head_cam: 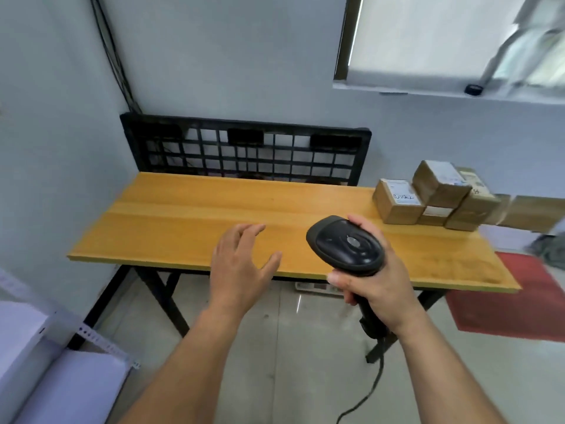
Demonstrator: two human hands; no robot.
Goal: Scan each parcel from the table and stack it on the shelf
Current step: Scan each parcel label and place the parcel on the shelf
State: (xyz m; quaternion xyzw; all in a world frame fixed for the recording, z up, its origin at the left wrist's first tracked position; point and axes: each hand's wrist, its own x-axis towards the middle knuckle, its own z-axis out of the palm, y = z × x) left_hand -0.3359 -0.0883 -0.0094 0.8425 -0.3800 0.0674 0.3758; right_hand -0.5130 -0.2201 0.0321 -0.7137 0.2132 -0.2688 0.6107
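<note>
Several brown cardboard parcels point(434, 194) with white labels are piled at the far right end of the wooden table point(189, 215). My right hand point(376, 276) grips the handle of a black barcode scanner point(348, 243), whose head is held over the table's front edge, left of the pile. My left hand point(241, 267) is empty, fingers spread, hovering over the front edge near the table's middle. A white shelf point(36, 347) shows at the bottom left, with its metal upright point(101, 341) visible.
A black plastic grid pallet point(244, 148) leans against the wall behind the table. The scanner's cable point(370, 390) hangs down to the floor. A red mat point(519, 301) lies on the floor at the right. A window sill runs at the upper right.
</note>
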